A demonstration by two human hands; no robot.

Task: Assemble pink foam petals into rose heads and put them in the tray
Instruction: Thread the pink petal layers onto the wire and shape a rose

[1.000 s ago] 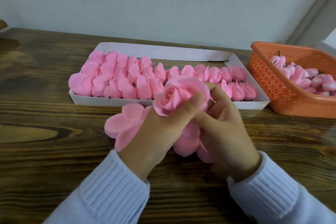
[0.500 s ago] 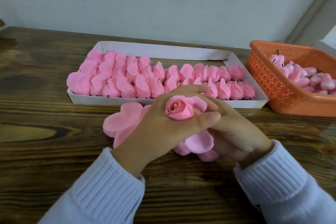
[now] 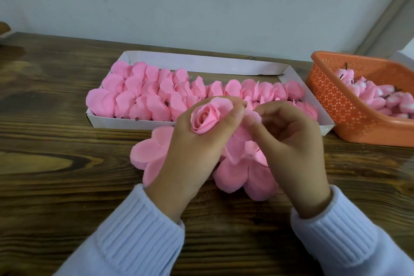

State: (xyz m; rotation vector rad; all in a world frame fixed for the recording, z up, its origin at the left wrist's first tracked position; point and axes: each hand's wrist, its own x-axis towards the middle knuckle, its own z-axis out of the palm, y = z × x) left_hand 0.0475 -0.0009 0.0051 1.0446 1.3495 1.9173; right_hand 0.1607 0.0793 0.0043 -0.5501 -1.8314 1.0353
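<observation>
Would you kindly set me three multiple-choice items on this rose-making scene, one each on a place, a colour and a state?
1. Where does the orange perforated plastic basket stand relative to the white cardboard tray? A. left of it B. right of it C. inside it
2. What colour is the person's knitted sleeve? A. pale blue B. red C. black
3. What is the left hand doing? A. lying flat, empty B. holding the pink foam rose bud C. out of view
Answers: B, the basket sits beyond the tray's right end; A, both cuffs are pale blue; B, its fingers curl round the bud.
</observation>
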